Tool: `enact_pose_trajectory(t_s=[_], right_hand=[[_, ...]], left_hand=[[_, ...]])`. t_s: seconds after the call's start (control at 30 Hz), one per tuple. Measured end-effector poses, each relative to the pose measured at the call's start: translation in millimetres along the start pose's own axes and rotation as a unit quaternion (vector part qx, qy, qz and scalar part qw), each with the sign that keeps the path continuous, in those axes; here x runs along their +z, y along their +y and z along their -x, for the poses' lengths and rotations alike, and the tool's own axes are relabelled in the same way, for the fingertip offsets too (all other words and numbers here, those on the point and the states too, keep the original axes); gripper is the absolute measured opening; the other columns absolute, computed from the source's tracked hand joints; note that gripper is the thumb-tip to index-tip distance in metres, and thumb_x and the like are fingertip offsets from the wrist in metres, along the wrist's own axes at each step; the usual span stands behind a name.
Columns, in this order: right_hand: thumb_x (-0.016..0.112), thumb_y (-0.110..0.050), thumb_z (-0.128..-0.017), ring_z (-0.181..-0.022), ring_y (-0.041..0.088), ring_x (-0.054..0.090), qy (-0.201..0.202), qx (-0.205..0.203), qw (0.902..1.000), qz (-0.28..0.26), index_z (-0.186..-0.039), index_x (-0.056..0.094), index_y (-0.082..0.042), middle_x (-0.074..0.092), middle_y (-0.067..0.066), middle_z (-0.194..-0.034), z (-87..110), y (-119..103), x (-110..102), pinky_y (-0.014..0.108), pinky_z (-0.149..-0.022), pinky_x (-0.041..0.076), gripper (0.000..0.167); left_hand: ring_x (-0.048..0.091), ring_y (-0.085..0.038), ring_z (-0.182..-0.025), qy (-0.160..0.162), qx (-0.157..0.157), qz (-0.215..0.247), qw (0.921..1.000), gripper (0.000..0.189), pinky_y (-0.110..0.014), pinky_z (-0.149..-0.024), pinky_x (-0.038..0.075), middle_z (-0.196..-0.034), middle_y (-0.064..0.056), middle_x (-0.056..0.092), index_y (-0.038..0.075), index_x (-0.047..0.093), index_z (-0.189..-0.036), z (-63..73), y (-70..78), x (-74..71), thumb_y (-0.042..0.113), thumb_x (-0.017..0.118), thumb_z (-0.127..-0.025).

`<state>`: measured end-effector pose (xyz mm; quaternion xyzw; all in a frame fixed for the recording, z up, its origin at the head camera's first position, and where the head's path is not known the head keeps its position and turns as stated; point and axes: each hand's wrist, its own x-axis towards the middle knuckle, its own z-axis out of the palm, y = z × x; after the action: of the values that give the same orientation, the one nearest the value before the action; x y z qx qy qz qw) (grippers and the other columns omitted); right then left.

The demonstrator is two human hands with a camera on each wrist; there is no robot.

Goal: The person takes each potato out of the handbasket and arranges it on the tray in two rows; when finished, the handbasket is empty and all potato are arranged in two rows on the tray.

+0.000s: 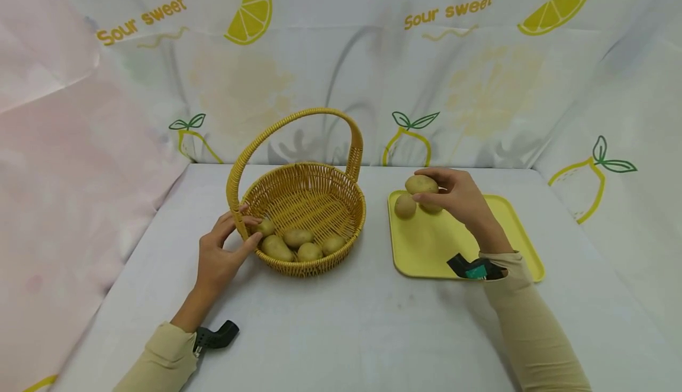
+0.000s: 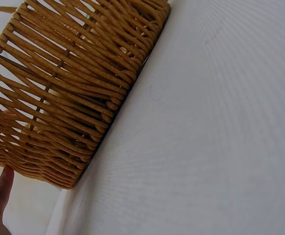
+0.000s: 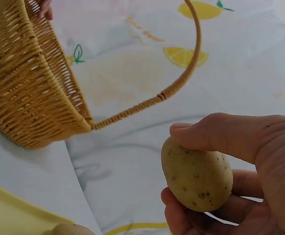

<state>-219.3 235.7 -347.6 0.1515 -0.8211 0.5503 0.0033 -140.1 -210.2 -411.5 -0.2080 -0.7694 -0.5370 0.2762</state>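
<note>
My right hand [image 1: 462, 199] pinches a potato [image 3: 197, 174] between thumb and fingers, above the far left part of a yellow tray [image 1: 426, 256]. Two more potatoes sit on the tray below it; one potato [image 1: 405, 206] is in plain sight, the other is partly covered by the hand. On the left, my left hand [image 1: 221, 250] grips the rim of a woven basket [image 1: 303, 270] beside the foot of its tall handle [image 1: 277, 124]. Several potatoes [image 1: 298, 238] lie in the near part of the basket. From the left wrist, its woven side [image 2: 64, 88] hides most of the left hand.
A white cloth covers the table [image 1: 330, 333], with basket and tray standing side by side on it. Behind rises a white backdrop [image 1: 319, 54] printed with lemons and lettering. A pinkish sheet [image 1: 69, 202] hangs at the left.
</note>
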Motion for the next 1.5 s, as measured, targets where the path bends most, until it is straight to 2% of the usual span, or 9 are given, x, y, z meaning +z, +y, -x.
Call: enact_pose_trajectory(t_s=[0.47, 0.57, 0.7, 0.8, 1.0, 1.1, 1.23, 1.37, 1.5], right_hand=[[0.084, -0.017, -0.09, -0.104, 0.012, 0.067, 0.027, 0.01, 0.998, 0.057, -0.134, 0.068, -0.001, 0.069, 0.009, -0.12, 0.7, 12.6, -31.3, 0.02, -0.081, 0.054, 0.05], [0.085, -0.016, -0.089, -0.104, 0.012, 0.066, 0.03, 0.014, 0.9977, 0.059, -0.133, 0.068, -0.001, 0.07, 0.01, -0.119, 1.3, 17.4, -36.3, 0.019, -0.081, 0.053, 0.05], [0.085, -0.017, -0.089, -0.106, 0.011, 0.065, 0.036, 0.023, 0.9973, 0.059, -0.133, 0.069, 0.0, 0.07, 0.008, -0.119, 1.0, 25.4, -40.8, 0.018, -0.08, 0.053, 0.05], [0.086, -0.017, -0.088, -0.105, 0.011, 0.065, 0.041, 0.032, 0.9969, 0.06, -0.132, 0.069, 0.001, 0.071, 0.005, -0.118, -0.1, 32.6, -43.8, 0.018, -0.08, 0.053, 0.05], [0.085, -0.014, -0.088, -0.102, 0.008, 0.065, 0.054, 0.041, 0.996, 0.059, -0.134, 0.067, 0.001, 0.07, 0.002, -0.119, 0.6, 46.9, -51.6, 0.017, -0.081, 0.052, 0.051], [0.084, -0.013, -0.09, -0.102, 0.007, 0.064, 0.057, 0.051, 0.9956, 0.055, -0.137, 0.065, 0.002, 0.069, 0.002, -0.122, 0.4, 55.8, -56.8, 0.016, -0.082, 0.052, 0.053], [0.082, -0.013, -0.091, -0.102, 0.006, 0.062, 0.054, 0.07, 0.9943, 0.059, -0.14, 0.061, 0.005, 0.069, 0.002, -0.124, 0.3, 65.3, -62.5, 0.016, -0.083, 0.05, 0.056], [0.084, -0.017, -0.091, -0.1, 0.007, 0.062, 0.054, 0.084, 0.9926, 0.069, -0.138, 0.063, 0.003, 0.07, 0.003, -0.121, 2.5, 69.6, -66.2, 0.017, -0.083, 0.05, 0.055], [0.085, -0.019, -0.09, -0.098, 0.008, 0.063, 0.053, 0.092, 0.9922, 0.065, -0.135, 0.063, 0.003, 0.07, 0.001, -0.115, 5.3, 71.1, -68.3, 0.018, -0.082, 0.05, 0.055]], left_hand=[[0.05, -0.051, -0.131, -0.001, -0.001, 0.007, 1.0, 0.027, -0.031, -0.114, 0.041, -0.108, -0.027, 0.071, -0.012, 0.071, -0.105, 0.4, -0.8, -1.4, -0.021, 0.073, -0.08], [0.051, -0.047, -0.132, 0.001, 0.005, 0.006, 1.0, 0.03, -0.032, -0.114, 0.041, -0.109, -0.023, 0.072, -0.008, 0.073, -0.107, 3.6, -15.7, -2.3, -0.02, 0.074, -0.08], [0.051, -0.046, -0.133, 0.002, 0.01, 0.007, 0.9999, 0.03, -0.032, -0.113, 0.041, -0.107, -0.023, 0.072, -0.008, 0.073, -0.107, 4.5, -19.1, -2.0, -0.02, 0.074, -0.079], [0.05, -0.05, -0.131, 0.0, 0.006, 0.007, 1.0, 0.026, -0.031, -0.114, 0.041, -0.105, -0.027, 0.071, -0.012, 0.071, -0.104, 1.2, -2.5, -1.1, -0.021, 0.073, -0.08], [0.05, -0.052, -0.13, -0.003, 0.004, 0.004, 1.0, 0.026, -0.031, -0.113, 0.041, -0.105, -0.027, 0.071, -0.013, 0.071, -0.104, -0.3, 1.2, -0.8, -0.022, 0.072, -0.08], [0.051, -0.05, -0.131, -0.001, 0.007, 0.009, 0.9999, 0.026, -0.031, -0.114, 0.041, -0.106, -0.027, 0.071, -0.013, 0.071, -0.104, 0.7, -3.5, -0.2, -0.022, 0.073, -0.08], [0.051, -0.046, -0.133, 0.004, 0.013, 0.007, 0.9999, 0.029, -0.032, -0.114, 0.04, -0.106, -0.025, 0.072, -0.009, 0.073, -0.105, 4.3, -19.5, -0.2, -0.021, 0.074, -0.078], [0.051, -0.04, -0.135, 0.005, 0.009, 0.0, 1.0, 0.033, -0.034, -0.115, 0.039, -0.108, -0.019, 0.073, -0.003, 0.075, -0.107, 7.7, -35.8, -1.7, -0.019, 0.077, -0.078], [0.051, -0.037, -0.136, 0.002, 0.007, 0.003, 1.0, 0.033, -0.036, -0.116, 0.039, -0.11, -0.015, 0.074, 0.001, 0.076, -0.108, 8.4, -41.3, -2.7, -0.016, 0.078, -0.08]])
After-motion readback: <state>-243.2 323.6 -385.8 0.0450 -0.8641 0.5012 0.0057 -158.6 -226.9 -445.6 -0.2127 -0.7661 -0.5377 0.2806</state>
